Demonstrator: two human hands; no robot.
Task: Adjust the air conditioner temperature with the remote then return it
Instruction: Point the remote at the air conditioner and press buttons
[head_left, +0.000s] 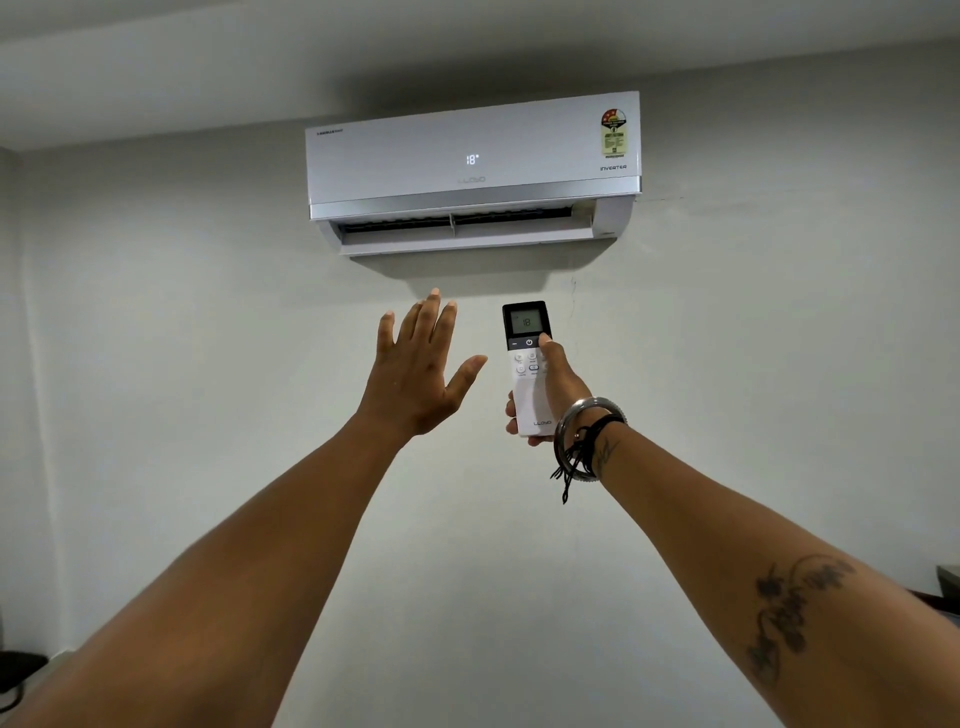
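The adjusting step is in hand: the right hand (553, 384) holds the remote (527, 364) up below the air conditioner (472, 171), thumb on its buttons; both displays read 18. The left hand (415, 374) is spread wide, empty. Next, I judge, more presses or returning the remote

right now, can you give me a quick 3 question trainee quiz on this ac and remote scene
1. True or false: the remote is held in the left hand.
2. What number shows on the display of the air conditioner?
3. The thumb of the right hand rests: A) on the lower body near the logo, B) at the upper buttons just below the remote's screen, C) off the remote.

Key:
1. False; the right hand holds it, and the left hand is raised open and empty below the unit.
2. 18, matching the remote's screen.
3. B
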